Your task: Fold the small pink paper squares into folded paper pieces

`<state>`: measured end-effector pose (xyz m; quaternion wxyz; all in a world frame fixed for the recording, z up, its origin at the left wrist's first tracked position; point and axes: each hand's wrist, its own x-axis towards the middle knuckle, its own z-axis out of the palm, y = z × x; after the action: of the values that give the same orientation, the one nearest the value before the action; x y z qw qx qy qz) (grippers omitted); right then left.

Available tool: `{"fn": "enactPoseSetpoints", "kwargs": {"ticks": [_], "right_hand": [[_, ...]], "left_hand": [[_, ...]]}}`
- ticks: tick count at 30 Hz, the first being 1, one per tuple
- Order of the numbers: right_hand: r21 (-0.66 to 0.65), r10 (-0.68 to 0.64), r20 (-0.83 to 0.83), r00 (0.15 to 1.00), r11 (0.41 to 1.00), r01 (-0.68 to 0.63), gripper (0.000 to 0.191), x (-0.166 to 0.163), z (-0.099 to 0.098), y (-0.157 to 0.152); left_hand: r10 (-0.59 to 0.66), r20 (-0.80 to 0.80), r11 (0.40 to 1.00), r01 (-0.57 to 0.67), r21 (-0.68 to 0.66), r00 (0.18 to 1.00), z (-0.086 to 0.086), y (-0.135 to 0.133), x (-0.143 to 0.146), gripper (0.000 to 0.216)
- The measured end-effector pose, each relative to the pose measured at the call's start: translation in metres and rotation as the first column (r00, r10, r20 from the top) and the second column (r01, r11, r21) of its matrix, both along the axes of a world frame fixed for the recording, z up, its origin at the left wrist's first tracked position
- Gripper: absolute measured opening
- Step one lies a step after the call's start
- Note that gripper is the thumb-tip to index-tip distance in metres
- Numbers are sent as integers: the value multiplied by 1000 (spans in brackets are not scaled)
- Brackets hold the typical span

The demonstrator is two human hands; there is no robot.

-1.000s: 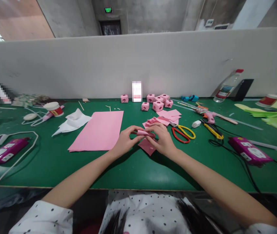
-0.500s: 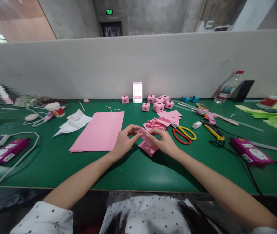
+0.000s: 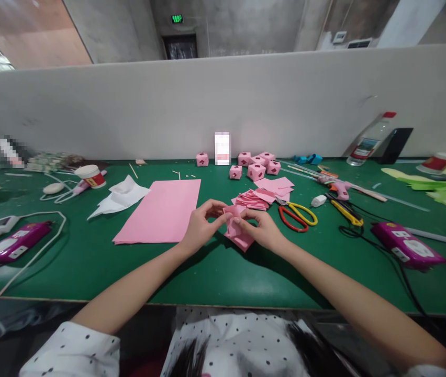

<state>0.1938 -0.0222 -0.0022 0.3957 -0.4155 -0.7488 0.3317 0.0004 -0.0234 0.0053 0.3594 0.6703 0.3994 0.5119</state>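
Between my hands is a folded piece of pink paper (image 3: 240, 238), its flaps partly raised, just above the green table. My left hand (image 3: 207, 220) pinches its left upper edge between thumb and fingers. On the opposite side my right hand (image 3: 260, 228) grips it with thumb and fingertips, which cover part of the folds. Right behind it lies a pile of folded pink paper strips (image 3: 252, 200), with flat pink squares (image 3: 276, 186) beyond. To the left rests a stack of large pink sheets (image 3: 160, 209). Scissors (image 3: 296, 215) with red and yellow handles lie beside my right hand.
Several small pink paper cubes (image 3: 256, 172) stand at the back near a propped phone (image 3: 222, 148). Rightward are a utility knife (image 3: 346, 212), a pink glue gun (image 3: 338, 188), a power strip (image 3: 407, 243) and a bottle (image 3: 370, 144). A paper cup (image 3: 90, 176) and crumpled white paper (image 3: 121, 196) lie left.
The upper flaps of the pink paper stand more open and creased between my fingers. My hands have barely shifted; the whole view moved slightly.
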Motion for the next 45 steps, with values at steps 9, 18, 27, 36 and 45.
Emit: {"fn": "enactPoseSetpoints", "kwargs": {"ticks": [9,18,27,36,45], "right_hand": [[-15,-1,-89,996,1000,0,32,-1,2,-1],[-3,-41,-103,994,999,41,33,-2,4,-2],[10,-55,-92,994,998,56,31,-1,4,-3],[13,-77,-83,994,997,78,29,-2,6,-3],[6,-101,-76,992,995,102,27,-1,7,-4]], "left_hand": [[-19,82,994,27,-107,996,-1,3,1,26],[-38,89,992,48,-119,995,-2,0,2,25],[-44,64,994,50,-92,997,-1,-1,2,26],[-42,44,996,45,-79,998,-1,0,2,26],[-34,22,997,35,-67,999,-2,0,1,28]]}}
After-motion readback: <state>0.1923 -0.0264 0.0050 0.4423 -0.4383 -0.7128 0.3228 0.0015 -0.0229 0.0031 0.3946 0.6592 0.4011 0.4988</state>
